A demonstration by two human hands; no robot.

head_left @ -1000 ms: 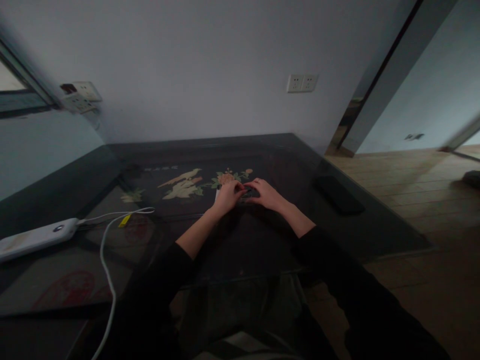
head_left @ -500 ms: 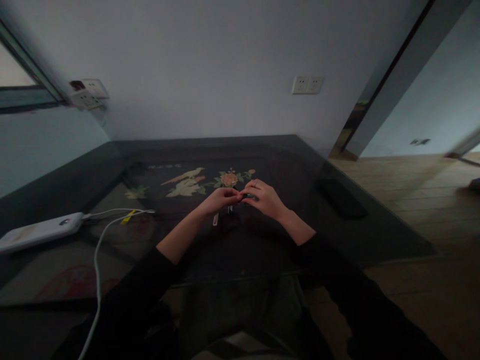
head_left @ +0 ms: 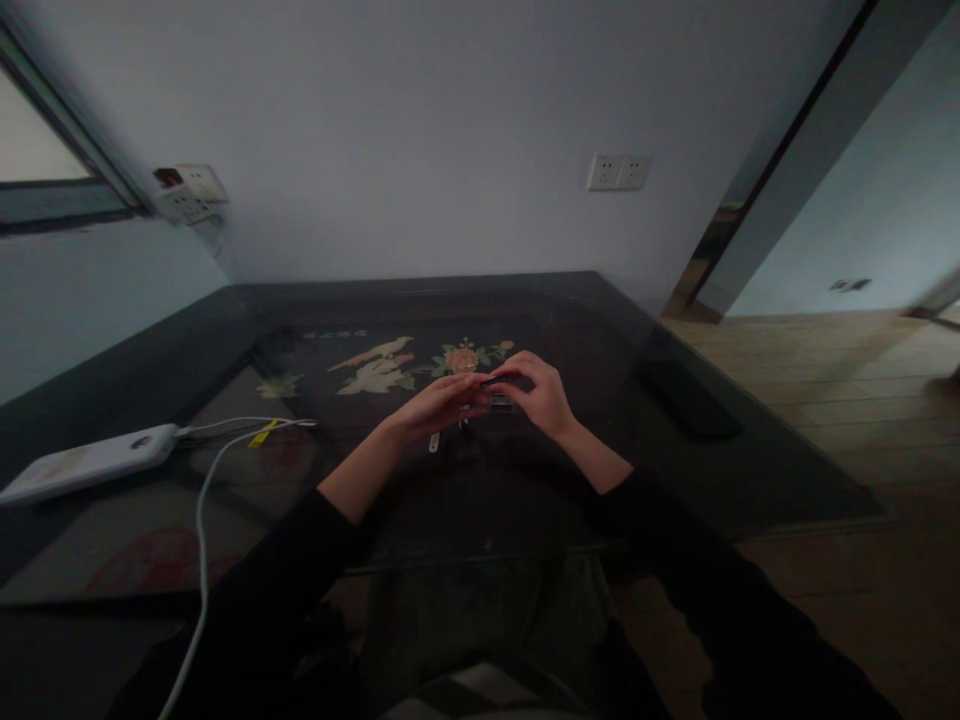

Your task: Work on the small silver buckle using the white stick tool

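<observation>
My left hand (head_left: 442, 400) and my right hand (head_left: 538, 395) meet over the middle of the dark table (head_left: 480, 490). Between their fingertips is a small, thin dark object (head_left: 493, 380), too dim and small to name. Both hands are closed on it, the right in a pinch with thumb and forefinger, the left with its fingers stretched along it. A small shiny piece (head_left: 501, 403) shows just under the right fingers. Below the left hand a narrow pale strip with a rounded end (head_left: 434, 442) is visible, its upper part hidden by the hand.
On the left lies a white power-bank-like box (head_left: 97, 462) with a white cable (head_left: 204, 540) running toward the table's front edge; a yellow tag (head_left: 262, 433) is on the cable. To the right rests a flat black rectangular object (head_left: 694, 400). Wall sockets (head_left: 619, 172) are behind.
My left fingers have straightened and my right hand has tilted, its fingers rising a little. The dark object shows more clearly, and the shiny piece is now visible beneath. The view has shifted slightly.
</observation>
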